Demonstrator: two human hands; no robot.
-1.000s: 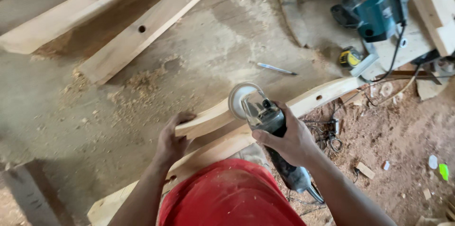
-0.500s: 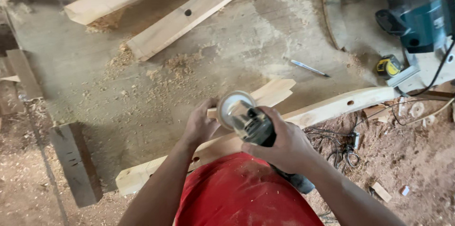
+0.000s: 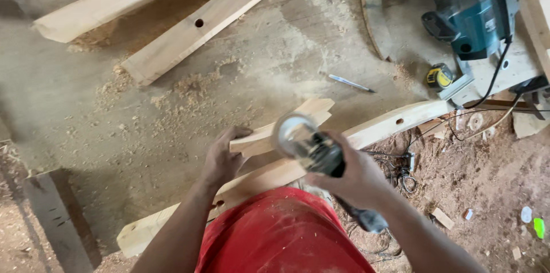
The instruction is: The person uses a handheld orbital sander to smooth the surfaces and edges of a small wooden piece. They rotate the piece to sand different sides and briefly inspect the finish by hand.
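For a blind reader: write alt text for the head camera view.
Seen from above, the right hand grips an angle grinder over a small wood piece that the left hand steadies on a long plank. A teal power tool and a tape measure sit nearby.

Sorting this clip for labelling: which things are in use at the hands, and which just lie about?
In use: angle grinder in right hand; curved wood piece held by left hand.
Lying about: teal router, tape measure, pencil, drilled planks.
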